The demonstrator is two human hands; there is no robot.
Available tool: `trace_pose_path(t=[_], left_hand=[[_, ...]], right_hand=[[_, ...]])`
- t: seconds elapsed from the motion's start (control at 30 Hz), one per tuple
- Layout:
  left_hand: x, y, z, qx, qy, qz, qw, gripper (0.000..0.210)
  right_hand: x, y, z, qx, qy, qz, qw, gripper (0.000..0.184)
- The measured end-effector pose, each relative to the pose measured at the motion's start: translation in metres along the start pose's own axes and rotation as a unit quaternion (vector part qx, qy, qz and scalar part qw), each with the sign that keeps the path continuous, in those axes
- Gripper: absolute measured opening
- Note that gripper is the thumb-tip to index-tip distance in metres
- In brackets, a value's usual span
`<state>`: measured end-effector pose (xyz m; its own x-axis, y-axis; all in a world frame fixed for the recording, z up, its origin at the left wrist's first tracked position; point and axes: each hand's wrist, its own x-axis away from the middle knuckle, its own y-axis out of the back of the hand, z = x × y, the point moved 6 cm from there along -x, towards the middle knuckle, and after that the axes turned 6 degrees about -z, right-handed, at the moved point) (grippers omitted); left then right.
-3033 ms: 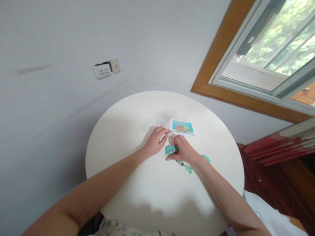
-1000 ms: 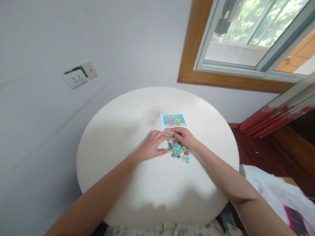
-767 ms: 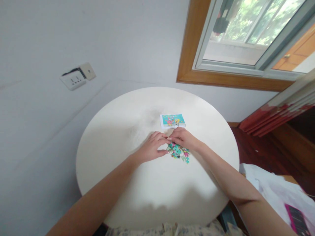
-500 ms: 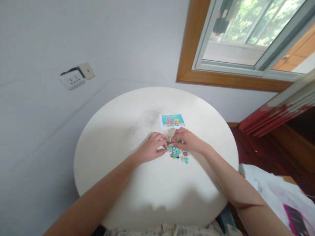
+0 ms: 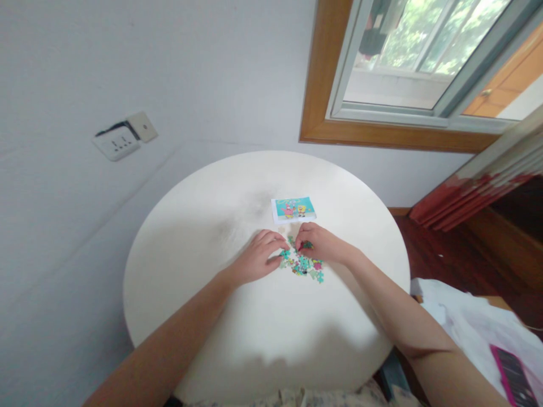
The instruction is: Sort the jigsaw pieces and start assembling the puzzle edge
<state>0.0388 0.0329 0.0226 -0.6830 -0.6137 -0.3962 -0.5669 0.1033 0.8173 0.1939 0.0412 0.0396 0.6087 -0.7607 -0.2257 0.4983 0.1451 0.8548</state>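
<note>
Knob-edged puzzle pieces (image 5: 302, 264) clustered on round, smudged white table (image 5: 237, 333).

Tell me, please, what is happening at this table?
A person is busy with a loose heap of small, flat, interlocking puzzle pieces in turquoise, green and pink, on a round white table. The right hand has its fingers down in the heap, though whether it grips a piece is too small to tell. The left hand rests at the heap's left edge, thumb and fingers apart. Just beyond lies a rectangular turquoise picture card with pink and yellow cartoon figures.
</note>
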Motion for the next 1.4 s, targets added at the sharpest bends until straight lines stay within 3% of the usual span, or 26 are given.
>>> trace_pose_path(t=[0.23,0.43,0.57,0.83,1.07,1.23,1.4], left_hand=[[0.001,-0.002,0.0,-0.015,-0.004,0.006,1.0,0.029],[0.002,-0.005,0.006,0.0,0.007,-0.002,1.0,0.019],[0.003,-0.004,0.005,0.006,0.004,0.007,1.0,0.025],[0.006,0.004,0.004,0.014,0.006,0.054,0.998,0.039],[0.006,0.012,0.011,-0.001,0.034,0.051,0.998,0.031],[0.007,0.012,0.009,0.002,0.033,0.058,0.998,0.029],[0.007,0.011,0.009,0.0,0.025,0.059,0.998,0.029]], right_hand=[[0.002,0.005,0.002,0.02,0.011,-0.013,1.0,0.021],[0.0,-0.018,0.015,0.09,0.008,-0.005,0.996,0.027],[-0.002,-0.027,0.012,0.091,-0.002,-0.007,0.996,0.016],[-0.001,-0.015,0.006,0.047,0.003,-0.038,0.998,0.021],[-0.002,-0.027,0.02,0.047,0.008,-0.026,0.999,0.046],[-0.005,-0.033,0.019,0.001,-0.009,-0.018,1.0,0.02],[-0.005,-0.034,0.018,-0.021,0.001,-0.031,0.999,0.016]])
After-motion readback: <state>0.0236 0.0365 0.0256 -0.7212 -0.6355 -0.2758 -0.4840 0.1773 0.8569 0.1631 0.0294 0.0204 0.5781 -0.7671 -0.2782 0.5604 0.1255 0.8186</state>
